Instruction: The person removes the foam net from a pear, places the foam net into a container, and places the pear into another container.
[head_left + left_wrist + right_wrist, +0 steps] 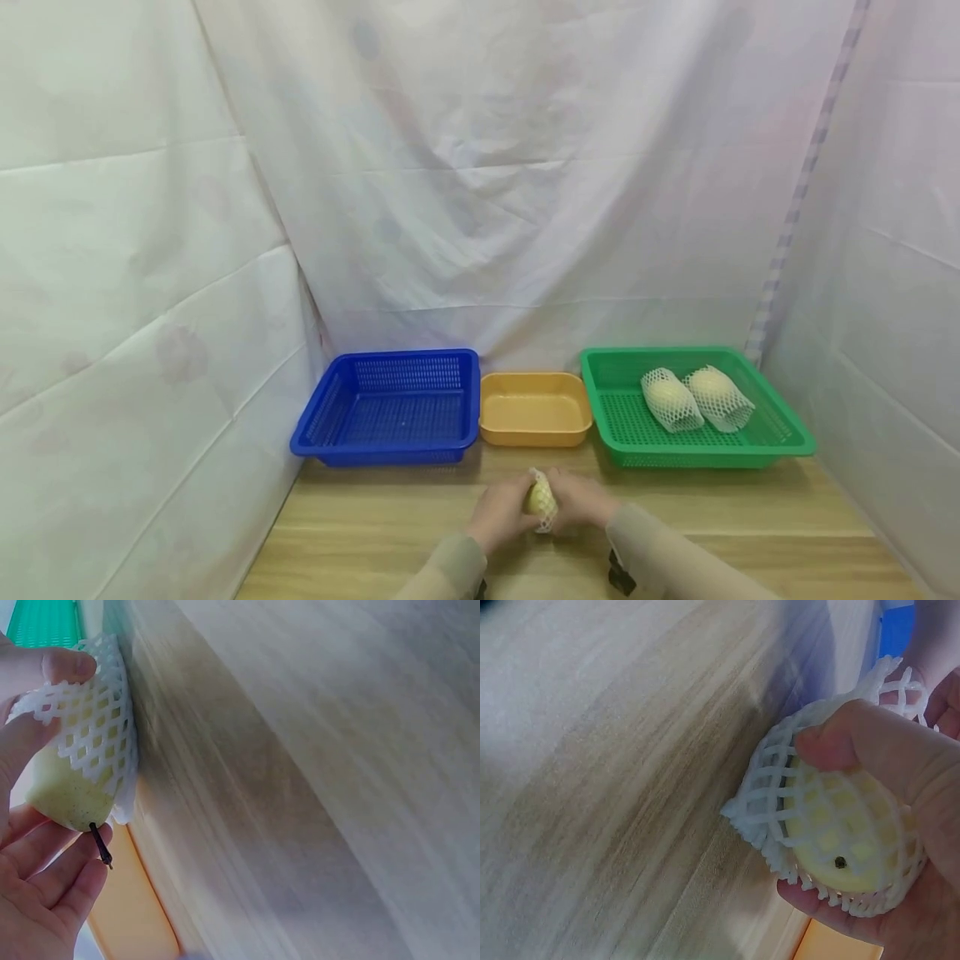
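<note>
Low over the wooden table, both hands hold a pale yellow pear partly covered by a white foam net. My left hand grips it from the left, with the thumb on the net and the fingers around the bare end near the dark stem. On the other side, my right hand grips the netted end, its thumb pressing the mesh and its fingers underneath. The right wrist view shows the small dark spot on the pear's bottom through the net. The palms hide part of the fruit.
A blue basket stands at the back left, an orange tray in the middle, and a green basket at the right. Two netted fruits, one beside another, lie in the green basket. White curtains enclose the table.
</note>
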`<state>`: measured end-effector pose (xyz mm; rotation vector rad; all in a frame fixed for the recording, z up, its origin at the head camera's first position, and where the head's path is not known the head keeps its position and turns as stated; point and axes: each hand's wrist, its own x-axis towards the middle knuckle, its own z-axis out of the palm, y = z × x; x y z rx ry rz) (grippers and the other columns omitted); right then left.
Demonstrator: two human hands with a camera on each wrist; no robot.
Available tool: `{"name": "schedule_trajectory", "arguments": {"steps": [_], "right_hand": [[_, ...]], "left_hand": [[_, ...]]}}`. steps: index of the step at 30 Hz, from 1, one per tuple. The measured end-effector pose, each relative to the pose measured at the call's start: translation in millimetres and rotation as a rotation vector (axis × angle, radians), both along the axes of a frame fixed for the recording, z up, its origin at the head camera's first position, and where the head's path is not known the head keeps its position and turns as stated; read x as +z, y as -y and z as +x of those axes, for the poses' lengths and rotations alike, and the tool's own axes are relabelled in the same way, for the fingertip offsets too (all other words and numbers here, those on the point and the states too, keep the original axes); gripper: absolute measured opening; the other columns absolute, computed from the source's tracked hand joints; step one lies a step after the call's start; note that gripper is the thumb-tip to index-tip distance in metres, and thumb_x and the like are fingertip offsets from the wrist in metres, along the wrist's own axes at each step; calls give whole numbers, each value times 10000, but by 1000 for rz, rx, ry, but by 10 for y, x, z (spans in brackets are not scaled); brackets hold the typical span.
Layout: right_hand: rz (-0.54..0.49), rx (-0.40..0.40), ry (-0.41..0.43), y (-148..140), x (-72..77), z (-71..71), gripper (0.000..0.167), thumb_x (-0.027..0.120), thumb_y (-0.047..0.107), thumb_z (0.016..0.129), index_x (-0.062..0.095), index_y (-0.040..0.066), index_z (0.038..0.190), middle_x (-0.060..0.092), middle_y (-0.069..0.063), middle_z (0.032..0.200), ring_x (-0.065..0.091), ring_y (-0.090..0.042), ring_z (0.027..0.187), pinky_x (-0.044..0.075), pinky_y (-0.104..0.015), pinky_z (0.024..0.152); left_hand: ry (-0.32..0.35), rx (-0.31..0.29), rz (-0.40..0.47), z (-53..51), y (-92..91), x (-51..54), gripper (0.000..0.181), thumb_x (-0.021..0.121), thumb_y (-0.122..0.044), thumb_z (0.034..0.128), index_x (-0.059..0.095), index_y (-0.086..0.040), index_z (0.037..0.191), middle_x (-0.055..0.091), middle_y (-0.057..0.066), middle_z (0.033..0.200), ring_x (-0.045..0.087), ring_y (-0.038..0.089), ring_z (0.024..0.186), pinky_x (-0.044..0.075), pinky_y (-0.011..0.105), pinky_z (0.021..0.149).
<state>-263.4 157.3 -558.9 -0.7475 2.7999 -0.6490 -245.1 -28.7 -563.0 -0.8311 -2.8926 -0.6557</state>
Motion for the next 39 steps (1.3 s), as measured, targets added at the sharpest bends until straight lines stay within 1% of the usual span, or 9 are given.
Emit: {"name": "schedule_trajectory", "arguments": {"steps": [6,10,17,21,26,29,34,36,39], "right_hand": [[-3,-8,-20,-22,3,-25,679,897,296,559,563,77,1108,569,44,917,558,-139,786,489,-348,664],[24,-6,-3,-30,-7,-20,694,893,264,538,557,56,1108,570,32,906,559,-146,772,493,-358,654],[39,-7,43,10,-16,-21,737,893,272,546,544,58,1158,589,28,944,575,-146,804,506,-388,697],[38,-13,64,37,-14,-27,744,890,255,539,535,49,1160,586,13,942,580,-163,805,511,-403,697],[35,-15,35,32,16,-41,761,893,251,531,542,42,1173,597,-8,971,590,-198,850,511,-430,733],[20,-16,41,18,28,-51,749,893,252,530,548,48,1163,601,-7,979,590,-203,869,507,-432,753],[-14,-6,102,-9,19,-66,744,885,185,519,537,40,1159,596,-15,997,588,-195,889,504,-411,779],[-22,2,117,-16,21,-70,769,884,169,521,529,28,1188,601,-32,1032,592,-205,917,504,-418,803],[-24,7,118,-18,27,-76,832,895,202,533,516,9,1247,609,-65,1093,596,-228,964,499,-440,844]], "left_hand": [[-8,0,8,-43,-28,21,598,822,-318,758,595,-81,1257,670,35,1128,632,166,948,516,341,825],[13,-16,-2,-53,-33,1,595,823,-323,755,596,-88,1252,665,36,1146,629,160,956,514,341,826],[32,-12,-12,-30,-6,-18,636,813,-345,765,577,-74,1289,650,58,1200,624,184,1020,504,358,874],[33,-14,-24,-35,5,-16,637,811,-358,765,577,-73,1284,656,52,1177,624,173,996,507,349,856],[19,-13,-28,-46,0,19,607,814,-358,758,588,-80,1247,669,28,1091,623,149,914,514,330,802],[24,-13,-28,-47,-5,40,604,821,-351,752,592,-80,1242,674,26,1077,626,152,902,515,333,796],[57,-22,-24,-46,-7,57,669,823,-351,745,571,-73,1299,664,50,1154,631,174,968,510,349,841],[58,-29,-24,-48,-4,59,694,822,-351,745,557,-73,1323,653,57,1191,628,181,1005,504,352,864],[48,-51,-23,-60,2,62,713,820,-356,747,546,-77,1342,637,62,1237,619,189,1057,491,350,904]]}}
